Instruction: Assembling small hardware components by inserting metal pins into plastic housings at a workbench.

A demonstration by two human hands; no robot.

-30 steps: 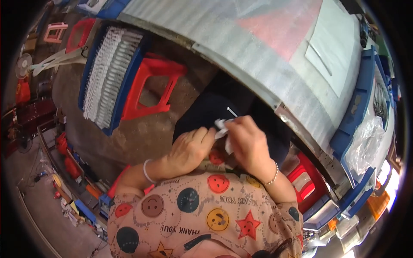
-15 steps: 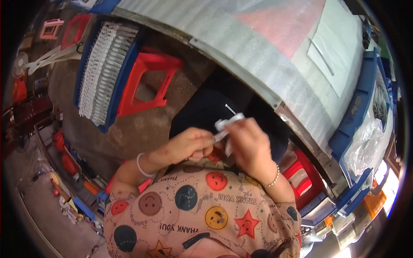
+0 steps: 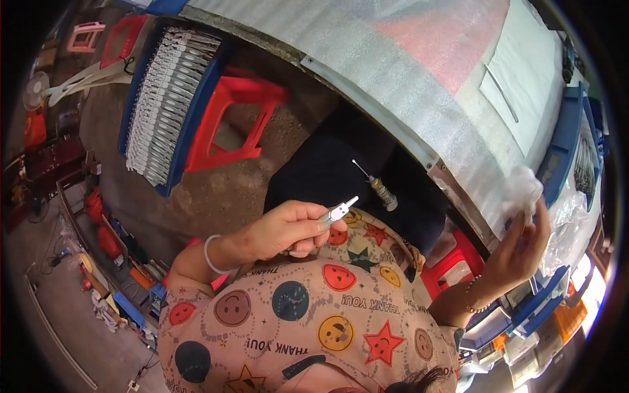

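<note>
In front of my chest, my left hand (image 3: 291, 229) pinches a small silver-white metal piece (image 3: 339, 212) with a narrow tip and small dark holes; its lower end is hidden in my fingers. Out to the right, at the edge of the workbench, my right hand (image 3: 522, 252) has its fingers on a crumpled white cloth (image 3: 523, 188), slightly blurred. A screwdriver-like tool (image 3: 382, 194) with a thin shaft and a wrapped-looking handle lies on my dark-clothed lap.
A blue tray (image 3: 175, 173) of closely lined-up silver pieces rests on a red stool (image 3: 226, 98) at left. The workbench (image 3: 393, 78) bears a white sheet (image 3: 524, 98) with a thin rod (image 3: 501, 92). Blue bins (image 3: 560, 154) and clear plastic (image 3: 569, 223) are at right.
My right hand has moved away from my left, out to the right, carrying the white cloth. The metal piece in my left hand and the tool on my lap now show fully.
</note>
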